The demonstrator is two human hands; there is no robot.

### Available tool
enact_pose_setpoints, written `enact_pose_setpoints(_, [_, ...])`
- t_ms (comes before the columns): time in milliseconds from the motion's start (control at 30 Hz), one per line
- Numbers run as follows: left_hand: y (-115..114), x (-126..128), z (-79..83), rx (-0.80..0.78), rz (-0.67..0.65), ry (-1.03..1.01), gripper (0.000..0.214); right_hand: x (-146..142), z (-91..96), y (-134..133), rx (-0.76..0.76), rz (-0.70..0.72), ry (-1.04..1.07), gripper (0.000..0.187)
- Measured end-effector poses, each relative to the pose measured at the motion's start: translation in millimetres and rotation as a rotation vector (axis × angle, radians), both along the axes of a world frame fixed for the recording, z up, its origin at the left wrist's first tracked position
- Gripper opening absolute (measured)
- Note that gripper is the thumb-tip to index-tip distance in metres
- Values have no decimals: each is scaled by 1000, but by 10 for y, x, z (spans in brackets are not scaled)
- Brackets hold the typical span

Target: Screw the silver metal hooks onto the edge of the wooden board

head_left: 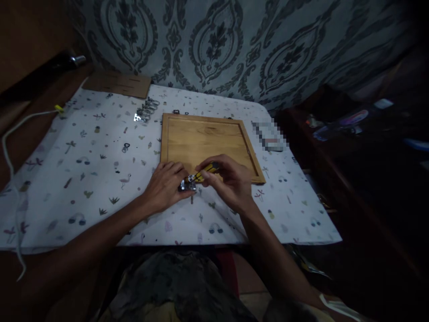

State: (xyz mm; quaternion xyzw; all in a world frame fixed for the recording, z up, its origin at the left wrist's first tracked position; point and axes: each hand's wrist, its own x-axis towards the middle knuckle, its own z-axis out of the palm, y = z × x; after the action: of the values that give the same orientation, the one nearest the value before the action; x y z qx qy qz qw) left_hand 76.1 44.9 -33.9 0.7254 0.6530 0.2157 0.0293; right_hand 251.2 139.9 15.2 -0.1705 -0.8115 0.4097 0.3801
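Observation:
My left hand is closed on a small shiny metal fitting that rests on the patterned cloth, at the near edge of a wooden tray. My right hand is closed around a yellow and black screwdriver. The screwdriver's tip points down-left into the metal fitting. Both hands sit close together just in front of the tray.
A white patterned cloth covers the table. A cluster of metal hardware lies near the far edge, beside a brown cardboard piece. A white cable runs along the left. Dark shelving stands to the right.

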Motion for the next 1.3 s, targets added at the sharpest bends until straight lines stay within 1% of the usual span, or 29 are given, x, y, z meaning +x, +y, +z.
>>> enact_pose_setpoints(67, [-1,-2,3,-3,1,3,38,-7,-21,-18,19,29,-11,11])
enact_pose_setpoints(100, [0,-2,7,-7,1,6,38,-9,-22,-27,16,10,8,12])
enact_pose_setpoints(233, [4,4,27,-20,-1,21,40,5,27,-34,-60,-166,128,18])
enact_pose_setpoints(300, [6,11,38,-28,5,20,40,16,54,-21,-78,-211,149,22])
enact_pose_setpoints(433, [7,20,56,-47,17,12,37,18,63,-1,-84,-225,112,29])
enact_pose_setpoints(533, [8,16,59,-63,13,2,36,9,60,-4,-92,-242,97,31])
enact_pose_setpoints(800, [8,16,52,-67,13,18,38,23,58,5,-76,-218,110,22])
enact_pose_setpoints(867, [7,18,49,-59,14,26,39,19,61,8,-52,-202,91,20])
enact_pose_setpoints(1067, [-1,-1,24,-41,4,15,40,-54,149,-21,84,-148,-13,26])
enact_pose_setpoints(1200, [-1,-1,42,-65,10,5,38,-72,193,-24,90,-129,-9,24])
enact_pose_setpoints(1300, [3,5,50,-66,10,12,37,-23,207,3,84,-104,-42,25])
